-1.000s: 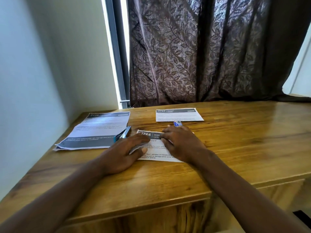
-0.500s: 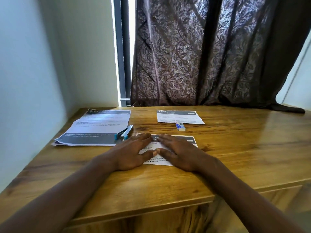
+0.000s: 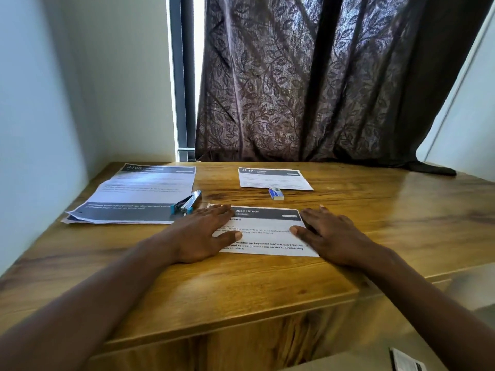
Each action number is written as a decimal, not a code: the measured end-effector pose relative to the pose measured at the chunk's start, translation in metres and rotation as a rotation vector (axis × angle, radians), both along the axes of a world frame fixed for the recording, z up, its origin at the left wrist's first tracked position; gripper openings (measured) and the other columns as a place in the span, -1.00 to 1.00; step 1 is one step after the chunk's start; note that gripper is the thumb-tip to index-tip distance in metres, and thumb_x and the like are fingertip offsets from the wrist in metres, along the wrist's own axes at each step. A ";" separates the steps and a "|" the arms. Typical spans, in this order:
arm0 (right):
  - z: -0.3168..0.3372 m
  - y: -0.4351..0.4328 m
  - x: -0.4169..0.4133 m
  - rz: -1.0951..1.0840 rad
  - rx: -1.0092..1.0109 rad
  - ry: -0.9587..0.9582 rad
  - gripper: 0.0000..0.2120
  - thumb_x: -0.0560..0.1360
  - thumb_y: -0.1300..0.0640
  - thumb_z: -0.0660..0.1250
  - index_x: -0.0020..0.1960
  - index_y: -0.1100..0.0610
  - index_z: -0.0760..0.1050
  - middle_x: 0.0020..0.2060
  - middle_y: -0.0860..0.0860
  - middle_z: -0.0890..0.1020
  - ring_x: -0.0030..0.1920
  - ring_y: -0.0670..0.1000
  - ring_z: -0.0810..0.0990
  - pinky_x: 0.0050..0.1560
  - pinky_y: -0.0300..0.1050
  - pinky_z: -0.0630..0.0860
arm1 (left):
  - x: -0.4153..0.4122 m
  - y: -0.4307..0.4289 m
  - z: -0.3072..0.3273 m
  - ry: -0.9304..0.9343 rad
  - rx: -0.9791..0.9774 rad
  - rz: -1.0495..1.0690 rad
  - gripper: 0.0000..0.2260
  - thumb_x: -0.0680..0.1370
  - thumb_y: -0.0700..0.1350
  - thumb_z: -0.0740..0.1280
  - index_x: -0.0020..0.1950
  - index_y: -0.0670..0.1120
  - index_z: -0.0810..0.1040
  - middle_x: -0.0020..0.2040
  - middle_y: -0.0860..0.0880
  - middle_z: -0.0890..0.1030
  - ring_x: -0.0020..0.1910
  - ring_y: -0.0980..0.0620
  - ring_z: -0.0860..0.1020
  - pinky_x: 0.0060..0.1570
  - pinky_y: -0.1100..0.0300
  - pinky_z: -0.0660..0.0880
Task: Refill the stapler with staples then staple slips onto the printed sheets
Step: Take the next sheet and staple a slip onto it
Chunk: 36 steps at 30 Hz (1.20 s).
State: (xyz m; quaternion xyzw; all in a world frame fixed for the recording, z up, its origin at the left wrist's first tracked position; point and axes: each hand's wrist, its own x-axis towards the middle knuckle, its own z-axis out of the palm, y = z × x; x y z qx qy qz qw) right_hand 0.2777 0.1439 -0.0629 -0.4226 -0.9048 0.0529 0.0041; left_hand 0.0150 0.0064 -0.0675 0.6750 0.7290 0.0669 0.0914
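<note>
A printed slip (image 3: 263, 231) with a dark header lies flat near the middle of the wooden desk (image 3: 241, 285). My left hand (image 3: 203, 234) rests flat on its left edge, fingers straight. My right hand (image 3: 332, 236) lies flat at its right edge, mostly on the wood, thumb on the paper. A blue stapler (image 3: 187, 203) sits just beyond my left hand, on the corner of a stack of printed sheets (image 3: 139, 194). A small blue-and-white staple box (image 3: 276, 194) lies behind the slip. Another slip (image 3: 273, 179) lies further back.
A white wall (image 3: 40, 129) borders the desk on the left. A dark leaf-patterned curtain (image 3: 308, 76) hangs behind the desk's far edge. The desk's front edge runs just below my forearms. A small printed item (image 3: 407, 361) shows at the bottom right, below desk level.
My hands have slid apart across the slip, left hand to its left edge and right hand to its right edge, uncovering its text. The camera view has tilted a little.
</note>
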 end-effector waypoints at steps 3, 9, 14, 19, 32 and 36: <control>0.003 0.000 -0.009 0.080 0.237 0.042 -0.46 0.64 -0.24 0.08 0.55 -0.02 0.27 0.47 -0.02 0.42 0.47 0.04 0.32 0.45 0.09 0.25 | 0.001 -0.001 0.000 -0.010 0.039 -0.003 -0.37 0.63 0.31 0.08 0.65 0.15 0.03 0.66 0.14 0.05 0.65 0.01 0.02 0.57 -0.07 0.11; 0.007 -0.001 -0.086 0.218 0.218 0.393 -0.66 0.65 0.01 0.23 0.35 0.12 0.51 0.14 0.03 0.57 0.16 0.03 0.49 0.18 -0.01 0.44 | 0.000 0.000 -0.001 -0.020 0.080 -0.001 -0.38 0.62 0.31 0.12 0.64 0.13 0.10 0.66 0.12 0.10 0.64 0.03 0.04 0.57 -0.06 0.13; -0.004 0.006 -0.130 0.190 0.256 0.255 -0.73 0.62 -0.08 0.20 0.21 0.05 0.50 0.13 0.01 0.53 0.18 0.05 0.45 0.16 0.06 0.45 | -0.001 0.001 -0.005 -0.037 0.162 -0.004 -0.38 0.60 0.32 0.16 0.61 0.13 0.16 0.62 0.08 0.24 0.58 0.05 0.21 0.50 -0.02 0.27; -0.013 0.007 -0.132 0.168 0.305 0.290 -0.70 0.62 -0.16 0.17 0.13 0.05 0.47 0.09 0.03 0.51 0.16 0.07 0.42 0.14 0.04 0.43 | -0.001 0.004 -0.006 -0.031 0.284 0.021 -0.46 0.56 0.33 0.23 0.50 0.18 0.30 0.48 0.13 0.41 0.42 0.08 0.40 0.33 0.02 0.46; -0.015 0.007 -0.128 0.334 0.237 0.468 -0.78 0.59 -0.10 0.27 0.13 0.00 0.44 0.02 -0.02 0.59 0.07 0.05 0.49 0.12 0.03 0.39 | -0.048 -0.003 0.008 0.025 0.601 0.507 -0.46 0.50 0.33 0.34 0.38 0.07 0.49 0.27 0.02 0.61 0.24 -0.06 0.54 0.21 -0.09 0.49; -0.017 0.008 -0.130 0.380 0.277 0.446 -0.78 0.59 -0.12 0.24 0.09 0.01 0.52 -0.02 -0.03 0.56 0.05 0.03 0.48 0.14 0.05 0.42 | -0.053 -0.001 0.006 0.057 0.471 0.570 -0.35 0.44 0.43 0.32 0.35 0.03 0.54 0.17 0.00 0.64 0.18 -0.07 0.58 0.14 -0.04 0.52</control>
